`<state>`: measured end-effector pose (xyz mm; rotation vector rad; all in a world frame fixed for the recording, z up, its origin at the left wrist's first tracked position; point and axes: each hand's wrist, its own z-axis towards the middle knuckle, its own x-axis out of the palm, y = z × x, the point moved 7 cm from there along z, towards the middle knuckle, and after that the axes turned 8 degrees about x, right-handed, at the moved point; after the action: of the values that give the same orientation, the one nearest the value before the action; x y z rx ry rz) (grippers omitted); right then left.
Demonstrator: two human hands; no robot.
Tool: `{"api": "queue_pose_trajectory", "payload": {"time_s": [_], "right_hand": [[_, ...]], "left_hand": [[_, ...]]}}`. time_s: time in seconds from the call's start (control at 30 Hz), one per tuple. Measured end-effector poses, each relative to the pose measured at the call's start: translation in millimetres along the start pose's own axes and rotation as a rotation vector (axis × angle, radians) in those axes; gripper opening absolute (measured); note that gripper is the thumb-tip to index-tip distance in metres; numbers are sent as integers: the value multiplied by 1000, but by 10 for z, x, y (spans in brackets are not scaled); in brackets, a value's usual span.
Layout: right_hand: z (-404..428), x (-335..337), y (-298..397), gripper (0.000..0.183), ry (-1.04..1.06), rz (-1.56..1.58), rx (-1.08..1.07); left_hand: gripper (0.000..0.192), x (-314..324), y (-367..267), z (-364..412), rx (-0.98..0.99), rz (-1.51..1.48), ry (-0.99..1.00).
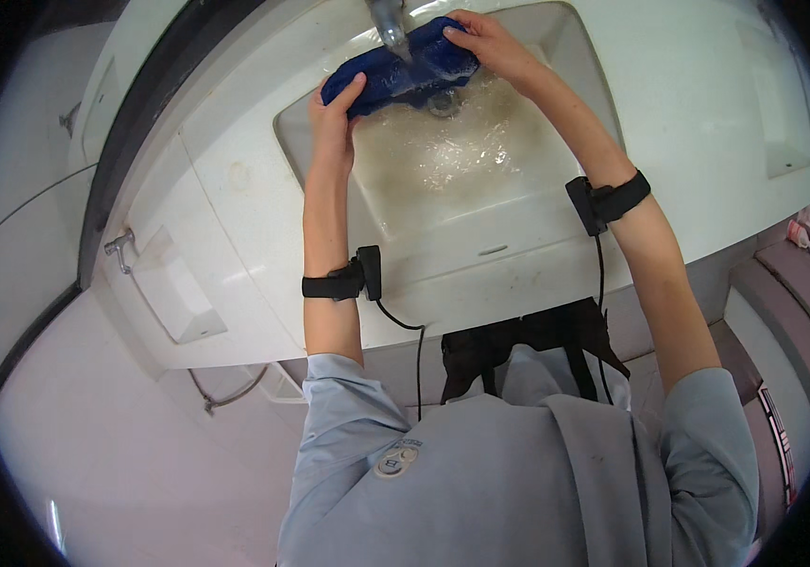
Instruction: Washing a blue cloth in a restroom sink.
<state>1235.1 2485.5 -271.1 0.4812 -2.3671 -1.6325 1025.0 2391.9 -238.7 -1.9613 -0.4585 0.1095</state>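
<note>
A wet dark blue cloth (387, 79) is stretched between my two hands over the back of a white rectangular sink (447, 205). My left hand (337, 106) grips its left end, the thumb on top. At its right end, my right hand (479, 42) pinches the cloth between thumb and fingers. Water runs from a metal faucet (389, 25) onto the middle of the cloth. Rippling water covers the bottom of the sink, and a round metal drain fitting (444, 104) shows just below the cloth.
A white countertop (249, 191) surrounds the sink. Further left is another basin (181, 298) with its own faucet (120, 248); a third basin (777, 120) lies at the right. A dark-framed mirror (29, 191) stands along the left. Black straps with cabled devices sit on both forearms.
</note>
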Motion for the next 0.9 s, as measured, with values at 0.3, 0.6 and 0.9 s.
{"api": "queue_pose_trajectory", "payload": {"time_s": [0.3, 0.6, 0.9], "right_hand": [[-22, 16, 70, 32, 42, 101, -36], [-475, 47, -225, 36, -282, 378, 288], [-598, 723, -1059, 37, 91, 1120, 428]], "left_hand": [[17, -50, -295, 1, 361, 187, 90], [16, 301, -112, -385, 144, 16, 206], [33, 1194, -266, -795, 590, 371, 337]]}}
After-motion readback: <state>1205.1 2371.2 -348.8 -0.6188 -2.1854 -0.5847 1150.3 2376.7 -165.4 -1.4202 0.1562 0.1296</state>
